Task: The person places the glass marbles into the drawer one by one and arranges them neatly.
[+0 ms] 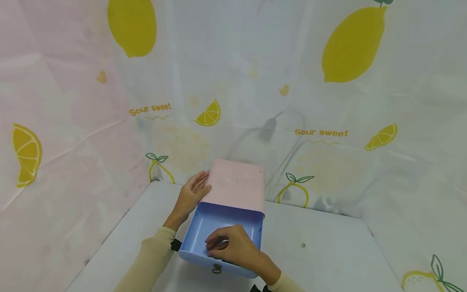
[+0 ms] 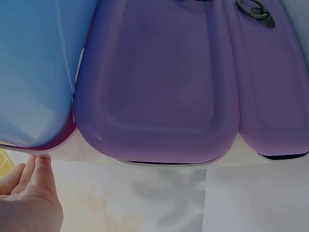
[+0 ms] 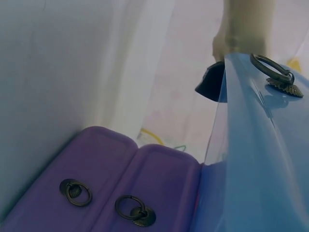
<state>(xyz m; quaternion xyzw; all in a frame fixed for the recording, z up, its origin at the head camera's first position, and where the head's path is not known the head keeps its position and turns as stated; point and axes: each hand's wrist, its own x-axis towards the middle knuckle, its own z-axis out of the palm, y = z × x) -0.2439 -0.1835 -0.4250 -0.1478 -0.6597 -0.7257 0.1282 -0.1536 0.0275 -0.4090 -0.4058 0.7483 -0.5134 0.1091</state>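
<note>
A small chest with a pink top [image 1: 237, 182] stands on the table, its blue top drawer [image 1: 187, 239] pulled out toward me. My left hand [image 1: 191, 192] rests against the chest's left side, fingers nearly straight; its fingertips touch the lower edge of the blue drawer's opening in the left wrist view. Over the drawer, my right hand [image 1: 237, 247] reaches down near the front wall with fingers bent toward the thumb. Whether anything lies between those fingers is hidden. Below the blue drawer are two closed purple drawers [image 2: 159, 82] with metal ring pulls [image 3: 130, 208].
The white table [image 1: 321, 247] bears a small round spot or object [image 1: 303, 245] right of the chest. Lemon-printed cloth [image 1: 248, 81] hangs behind and at both sides. A ring pull [image 1: 217, 268] hangs on the blue drawer's front.
</note>
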